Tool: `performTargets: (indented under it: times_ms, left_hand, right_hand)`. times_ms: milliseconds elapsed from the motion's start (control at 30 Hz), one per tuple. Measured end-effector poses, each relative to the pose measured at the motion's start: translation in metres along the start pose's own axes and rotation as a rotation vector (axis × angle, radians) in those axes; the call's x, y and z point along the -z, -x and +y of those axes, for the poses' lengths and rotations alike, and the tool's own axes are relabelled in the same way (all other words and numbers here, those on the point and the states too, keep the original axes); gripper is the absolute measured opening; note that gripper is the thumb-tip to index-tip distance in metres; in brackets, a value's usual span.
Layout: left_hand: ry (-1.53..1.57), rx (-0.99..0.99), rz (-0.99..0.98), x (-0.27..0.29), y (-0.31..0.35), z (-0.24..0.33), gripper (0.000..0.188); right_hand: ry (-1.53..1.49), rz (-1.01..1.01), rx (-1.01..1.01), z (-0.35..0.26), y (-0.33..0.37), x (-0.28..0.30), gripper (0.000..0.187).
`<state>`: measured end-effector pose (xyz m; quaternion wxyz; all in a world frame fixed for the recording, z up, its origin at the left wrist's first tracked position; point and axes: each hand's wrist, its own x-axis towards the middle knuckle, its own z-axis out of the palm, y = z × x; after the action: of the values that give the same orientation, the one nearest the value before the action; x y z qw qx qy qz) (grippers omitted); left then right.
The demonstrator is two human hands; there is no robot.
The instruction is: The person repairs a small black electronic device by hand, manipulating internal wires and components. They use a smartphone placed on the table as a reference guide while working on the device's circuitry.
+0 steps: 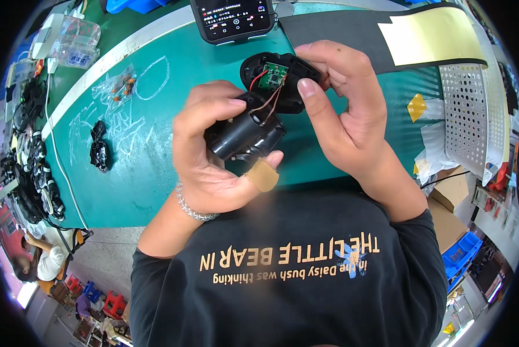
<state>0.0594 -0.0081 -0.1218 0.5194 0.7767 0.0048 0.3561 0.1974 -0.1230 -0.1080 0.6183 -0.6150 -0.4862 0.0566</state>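
Observation:
My left hand (pixel 210 156) grips a black cylindrical housing (pixel 242 136), with a plaster on the thumb tip. My right hand (pixel 343 115) holds a black oval shell (pixel 271 78) with a small green circuit board (pixel 273 75) set in it. Thin red and dark wires (pixel 268 101) run from the board down into the housing. Both parts are held close together above the green table mat (pixel 138 168).
A phone-like screen device (pixel 233 20) stands at the far edge. A black mat with a yellow sheet (pixel 427 34) and a white perforated plate (pixel 465 110) lie right. A black part (pixel 99 147), a small parts bag (pixel 118 87) and several black cables (pixel 34 173) lie left.

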Motion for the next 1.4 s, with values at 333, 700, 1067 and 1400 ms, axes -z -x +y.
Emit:
performTargets:
  times_ms: [333,700,1067,1400]
  left_hand:
    - [0.053,0.062,-0.014,-0.002,-0.003,0.005,0.062]
    - [0.080,0.144,-0.085,-0.001,0.005,0.010,0.061]
    - [-0.142,0.000,-0.136,-0.004,0.000,0.008,0.052]
    - [-0.046,0.036,-0.086,-0.009,0.002,0.005,0.047]
  right_hand:
    - [0.243,0.011,0.273,0.014,0.000,-0.001,0.013]
    - [0.227,-0.132,0.101,0.002,-0.006,-0.002,0.012]
    - [0.473,-0.681,0.308,-0.026,-0.061,0.024,0.016]
    - [0.617,-0.881,0.382,-0.031,-0.077,0.022,0.016]
